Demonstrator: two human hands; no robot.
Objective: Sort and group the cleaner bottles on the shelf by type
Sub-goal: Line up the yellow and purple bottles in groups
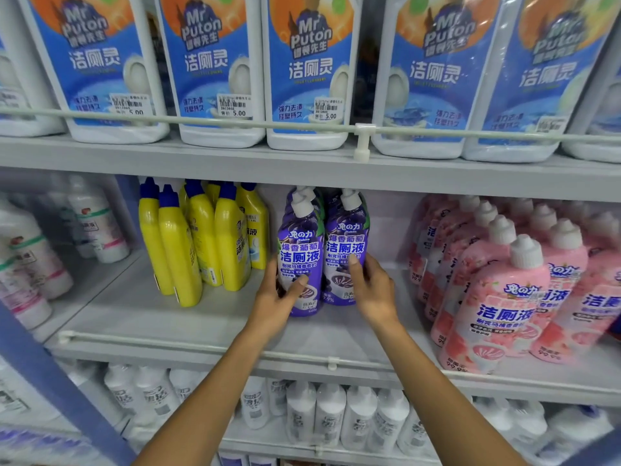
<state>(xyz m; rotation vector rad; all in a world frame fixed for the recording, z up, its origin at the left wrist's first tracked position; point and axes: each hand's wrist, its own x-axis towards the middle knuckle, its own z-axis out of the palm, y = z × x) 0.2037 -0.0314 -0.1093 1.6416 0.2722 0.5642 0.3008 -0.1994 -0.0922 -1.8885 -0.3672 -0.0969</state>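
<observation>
On the lowest shelf in view, white bottles (329,415) are standing in rows. Above them, both forearms are reaching over the front rail (168,343) of the middle shelf (141,314). Mid-shelf, set back from the front edge, the left hand (280,297) is gripping the left purple bottle (300,250), thumb across the label, fingers clamped round its left side. The right hand (374,290) is holding the right purple bottle (344,243), fingers clamped on its right side. Both bottles are standing upright and touching, with more purple caps behind. Yellow bottles (201,243) are clustering just beside them towards the left end; pink bottles (504,297) are crowding the right end, well apart. On the top shelf, blue-labelled jugs (309,68) are lining the front edge.
</observation>
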